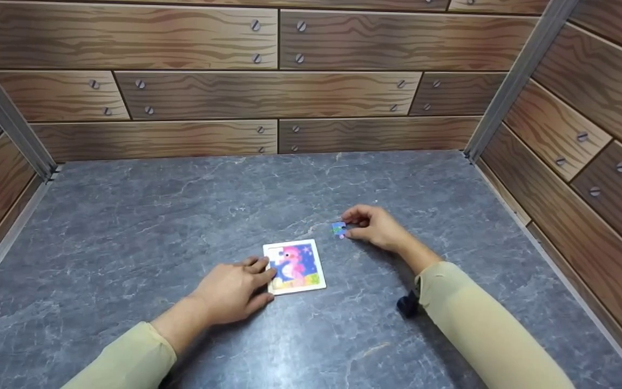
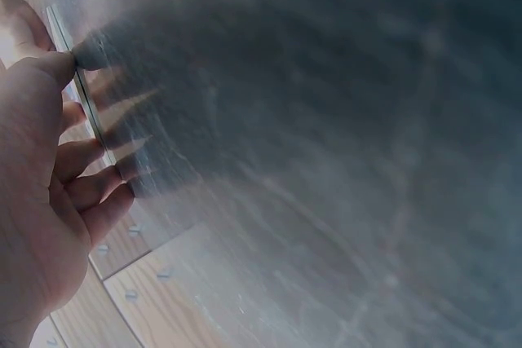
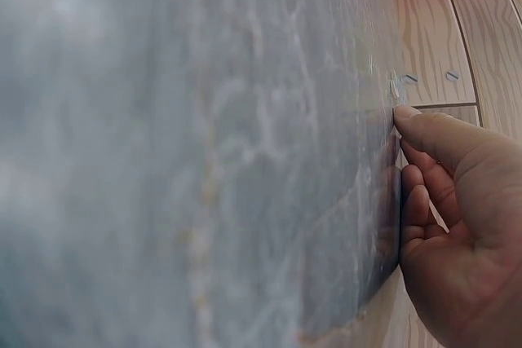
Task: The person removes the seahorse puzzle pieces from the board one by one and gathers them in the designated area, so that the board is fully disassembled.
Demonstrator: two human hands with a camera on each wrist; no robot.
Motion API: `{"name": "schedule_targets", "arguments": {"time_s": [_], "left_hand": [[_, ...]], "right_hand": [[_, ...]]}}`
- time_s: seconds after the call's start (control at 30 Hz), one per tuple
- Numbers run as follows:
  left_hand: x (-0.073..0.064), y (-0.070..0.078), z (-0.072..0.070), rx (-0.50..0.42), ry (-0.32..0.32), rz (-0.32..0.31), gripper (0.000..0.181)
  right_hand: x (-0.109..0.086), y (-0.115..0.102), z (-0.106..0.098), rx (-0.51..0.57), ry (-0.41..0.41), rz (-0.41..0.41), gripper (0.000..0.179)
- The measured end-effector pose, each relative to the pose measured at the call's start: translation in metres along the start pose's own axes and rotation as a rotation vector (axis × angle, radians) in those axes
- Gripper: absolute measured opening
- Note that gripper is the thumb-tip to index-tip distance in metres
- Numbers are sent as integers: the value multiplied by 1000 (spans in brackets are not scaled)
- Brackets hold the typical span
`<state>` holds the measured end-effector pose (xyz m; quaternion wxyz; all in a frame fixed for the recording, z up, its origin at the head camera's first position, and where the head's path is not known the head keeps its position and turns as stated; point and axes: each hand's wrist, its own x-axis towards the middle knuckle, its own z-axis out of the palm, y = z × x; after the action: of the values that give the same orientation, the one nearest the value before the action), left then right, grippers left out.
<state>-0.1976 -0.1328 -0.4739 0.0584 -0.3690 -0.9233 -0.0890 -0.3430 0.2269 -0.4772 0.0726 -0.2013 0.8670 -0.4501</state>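
Observation:
A small square jigsaw puzzle point(image 1: 296, 265) in a white frame lies flat on the table. Its picture has a pink animal on blue, with yellow along the bottom, and white shows at the upper left. My left hand point(image 1: 235, 289) rests at the frame's left side, with fingertips over that edge and the thumb by the near corner. Behind and right of the puzzle is a loose blue puzzle piece point(image 1: 338, 229) with green and pink bits. The thumb and forefinger of my right hand point(image 1: 378, 229) pinch its right side, low over the table.
The grey marbled tabletop point(image 1: 154, 216) is bounded by wood-patterned panels point(image 1: 197, 94) at the back and sides. Metal posts point(image 1: 521, 75) stand at the back corners. A black device point(image 1: 408, 305) hangs under my right wrist.

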Motion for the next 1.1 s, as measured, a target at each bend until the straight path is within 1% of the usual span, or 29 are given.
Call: {"name": "schedule_targets", "arguments": {"time_s": [0.27,0.6,0.63,0.73,0.83,0.87,0.9,1.1], "left_hand": [[0,0,0,-13,-11,-6,52],[0,-1,0,-6,-18,-12,53],[0,-1,0,-6,-20,-12,53],[0,0,-1,-7,-21,-12,53],[0,0,-1,-11,-26,-14,53],[0,0,-1,-12,-27,-14,53],[0,0,-1,-13,-29,-15,53],[0,0,-1,-5,-33,-15,53]], "right_hand": [[1,-1,0,-9,0,-10,36],[1,0,0,18,2,-11,38],[-1,-5,0,26,1,-12,38],[-2,-6,-1,62,-1,-8,40],[-2,-5,-2,102,2,-2,42],[0,0,-2,115,5,0,42],[0,0,-2,133,6,-2,43],[0,1,-3,162,13,-18,40]]}}
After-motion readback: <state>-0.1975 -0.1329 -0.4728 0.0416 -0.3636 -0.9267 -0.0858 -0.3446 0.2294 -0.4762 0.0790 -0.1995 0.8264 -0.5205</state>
